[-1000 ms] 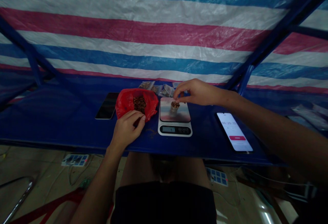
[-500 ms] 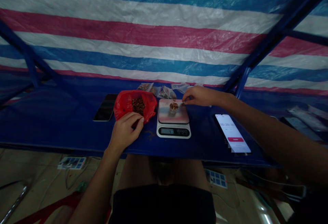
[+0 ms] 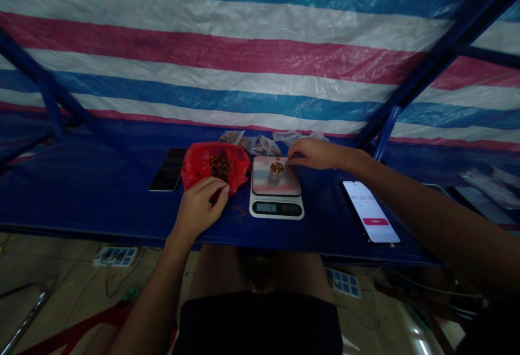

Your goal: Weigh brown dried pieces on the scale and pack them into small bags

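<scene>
1. Head view: the left hand (image 3: 199, 208) is curled, its fingers clenched on the near edge of a red plastic bag (image 3: 233, 170), which lies open on the counter (image 3: 81, 192). A heap of dark brown pieces (image 3: 220, 166) sits inside the bag.
2. The right hand (image 3: 314, 154) reaches in from the right, its fingertips (image 3: 290, 159) pinched together just beside a small cup (image 3: 277, 175). Whether they hold anything is too small to tell.
3. The cup stands on the pink-and-white top of a digital scale (image 3: 276, 207) and holds light brown pieces (image 3: 277, 167). The scale's lit display is too small to read.
4. A blue tarp covers the counter. On it are a dark smartphone (image 3: 166, 169) left of the bag, a lit smartphone (image 3: 370, 211) right of the scale, and small clear plastic packets (image 3: 264, 146) behind the scale.
5. Behind the counter hangs a red, white and blue striped tarp (image 3: 244, 57), crossed by blue metal bars (image 3: 439, 57). Below, a power strip (image 3: 116, 256) and loose cables (image 3: 87, 284) lie on the tiled floor (image 3: 49, 257).
</scene>
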`<state>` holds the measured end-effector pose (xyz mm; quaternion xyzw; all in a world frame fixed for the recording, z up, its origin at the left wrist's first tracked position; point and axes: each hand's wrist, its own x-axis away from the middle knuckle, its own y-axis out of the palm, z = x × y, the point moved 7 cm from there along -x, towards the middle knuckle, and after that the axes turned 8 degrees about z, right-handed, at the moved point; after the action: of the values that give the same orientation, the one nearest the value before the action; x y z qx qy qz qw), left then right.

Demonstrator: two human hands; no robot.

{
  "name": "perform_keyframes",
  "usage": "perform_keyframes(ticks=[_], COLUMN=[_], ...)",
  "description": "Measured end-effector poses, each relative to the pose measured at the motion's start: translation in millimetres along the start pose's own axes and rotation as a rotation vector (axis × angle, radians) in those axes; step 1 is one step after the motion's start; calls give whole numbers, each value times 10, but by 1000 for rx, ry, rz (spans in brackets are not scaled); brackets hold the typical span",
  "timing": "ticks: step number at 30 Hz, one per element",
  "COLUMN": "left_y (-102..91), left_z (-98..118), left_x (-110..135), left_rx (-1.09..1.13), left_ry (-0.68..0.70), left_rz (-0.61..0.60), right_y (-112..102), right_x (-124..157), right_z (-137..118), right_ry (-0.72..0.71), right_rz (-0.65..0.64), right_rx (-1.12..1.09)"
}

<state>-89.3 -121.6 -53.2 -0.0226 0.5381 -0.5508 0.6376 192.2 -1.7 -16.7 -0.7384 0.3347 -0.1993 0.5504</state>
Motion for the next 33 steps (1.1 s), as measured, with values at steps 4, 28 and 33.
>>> perform_keyframes(ticks=[4, 28, 33], left_y=[6, 2, 0], left_z=[6, -17, 3], left_x=[2, 11, -3], left_rx=[6, -1, 1], left_ry=[11, 7, 13], left_rz=[-2, 4, 5], right_y=[-53, -107, -225], right_x=[-35, -104, -50], right_z=[-43, -117, -392], right_ry=[27, 138, 63], right_rz=[122, 359, 285], right_rx=[14, -289, -358])
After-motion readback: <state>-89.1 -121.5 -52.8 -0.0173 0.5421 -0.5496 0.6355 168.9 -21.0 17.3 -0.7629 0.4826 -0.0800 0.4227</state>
